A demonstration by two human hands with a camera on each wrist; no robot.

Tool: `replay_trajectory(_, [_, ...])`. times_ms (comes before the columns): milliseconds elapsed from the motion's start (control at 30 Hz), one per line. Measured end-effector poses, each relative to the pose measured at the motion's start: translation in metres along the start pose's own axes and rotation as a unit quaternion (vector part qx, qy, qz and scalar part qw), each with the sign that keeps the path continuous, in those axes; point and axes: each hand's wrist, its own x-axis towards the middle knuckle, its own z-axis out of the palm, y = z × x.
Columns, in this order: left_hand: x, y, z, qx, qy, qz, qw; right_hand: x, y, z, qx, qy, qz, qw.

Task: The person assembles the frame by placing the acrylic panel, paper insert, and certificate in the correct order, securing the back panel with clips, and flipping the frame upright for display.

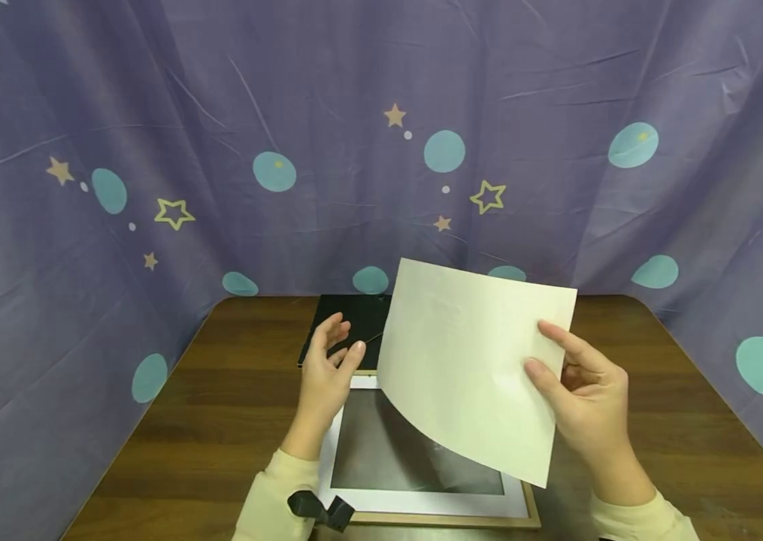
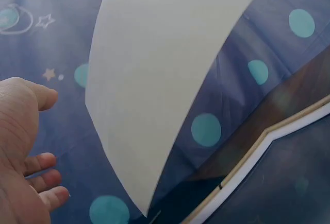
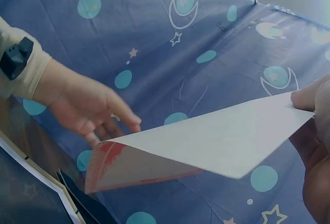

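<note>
A sheet of paper (image 1: 469,368) hangs in the air, curving along its length, its pale blank side toward the head camera. My right hand (image 1: 591,398) pinches its right edge between thumb and fingers. In the right wrist view, red markings show on the other face of the sheet (image 3: 221,136). My left hand (image 1: 327,376) is raised just left of the sheet, fingers loosely bent and holding nothing. Below the paper lies a picture frame (image 1: 435,520) with a light wood rim, a white border and a dark, glossy middle; the sheet hides its upper right part.
A flat black panel (image 1: 347,319) lies behind the frame at the table's far edge, partly covered by the paper. The brown wooden table (image 1: 219,421) extends to both sides. A purple curtain (image 1: 327,98) with stars and teal dots surrounds the table's back and sides.
</note>
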Motion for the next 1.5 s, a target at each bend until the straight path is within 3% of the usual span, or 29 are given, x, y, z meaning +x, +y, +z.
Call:
replay_trajectory(100, [0.004, -0.020, -0.002, -0.010, -0.009, -0.028, 0.9995, 0.000, -0.001, -0.002, 0.015, -0.007, 0.005, 0.9998])
replay_trajectory(233, [0.007, -0.039, -0.002, -0.028, -0.048, -0.045, 0.9974, 0.000, -0.001, -0.004, 0.020, -0.020, 0.010, 0.9996])
replay_trajectory(333, [0.007, -0.044, -0.002, -0.085, -0.090, -0.049, 0.9910, 0.000, -0.001, -0.006, 0.017, -0.021, 0.020, 0.9994])
replay_trajectory(400, [0.008, -0.045, -0.002, -0.126, -0.103, -0.050, 0.9854, 0.001, 0.000, -0.006, 0.011, -0.014, 0.031, 0.9994])
replay_trajectory(500, [0.008, -0.044, -0.006, -0.162, -0.092, -0.048, 0.9813, 0.001, 0.000, -0.007, -0.023, 0.003, 0.060, 0.9979])
replay_trajectory(633, [0.009, -0.040, -0.013, -0.172, -0.052, -0.040, 0.9829, 0.001, 0.002, -0.009, -0.074, 0.020, 0.115, 0.9905])
replay_trajectory(833, [0.010, -0.033, -0.023, -0.146, -0.019, -0.005, 0.9890, 0.002, 0.012, -0.014, -0.065, 0.019, 0.140, 0.9878])
replay_trajectory(1033, [0.011, -0.026, -0.033, -0.145, -0.014, 0.013, 0.9892, 0.002, 0.023, -0.020, -0.066, 0.015, 0.166, 0.9838])
replay_trajectory(1200, [0.009, -0.021, -0.038, -0.122, -0.043, 0.022, 0.9913, 0.002, 0.030, -0.026, -0.071, 0.024, 0.200, 0.9769])
replay_trajectory(1367, [0.005, -0.019, -0.043, -0.077, -0.093, 0.031, 0.9922, 0.000, 0.040, -0.033, -0.024, 0.015, 0.226, 0.9737])
replay_trajectory(1500, [0.003, -0.019, -0.047, -0.043, -0.124, 0.040, 0.9906, -0.003, 0.051, -0.037, -0.030, 0.010, 0.271, 0.9619])
